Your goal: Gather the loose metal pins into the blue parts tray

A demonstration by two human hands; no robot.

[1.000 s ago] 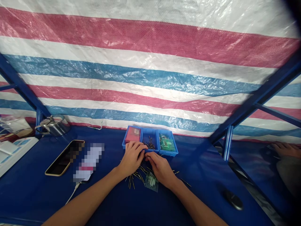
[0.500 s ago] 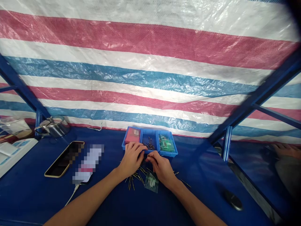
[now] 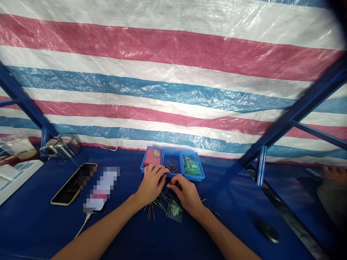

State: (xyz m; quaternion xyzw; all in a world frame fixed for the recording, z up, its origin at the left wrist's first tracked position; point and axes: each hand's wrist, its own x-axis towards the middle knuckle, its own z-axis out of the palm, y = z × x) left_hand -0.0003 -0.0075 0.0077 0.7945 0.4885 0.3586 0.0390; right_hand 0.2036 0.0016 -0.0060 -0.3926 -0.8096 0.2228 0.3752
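My left hand rests at the front of the blue tray's left compartment, palm down, with its fingers stretched and the thumb apart. Close beside it, my right hand has thumb and forefinger pinched together; whatever lies between the tips is too small to make out. Thin dark rods with gold-coloured parts, resembling drill bits, lie scattered under and around both hands. More dark rods sit in the middle compartment of the tray. A small clear bag with pale pieces lies between my wrists.
The tray's left compartment holds a red packet, the right one green bagged pieces. Two phones lie left, one dark-screened, one charging. A metal pot, white device and black mouse surround the work.
My right hand's pinched fingertips have shifted slightly down and left. My left hand stays in place. At the far right, another person's hand and sleeve have moved a little.
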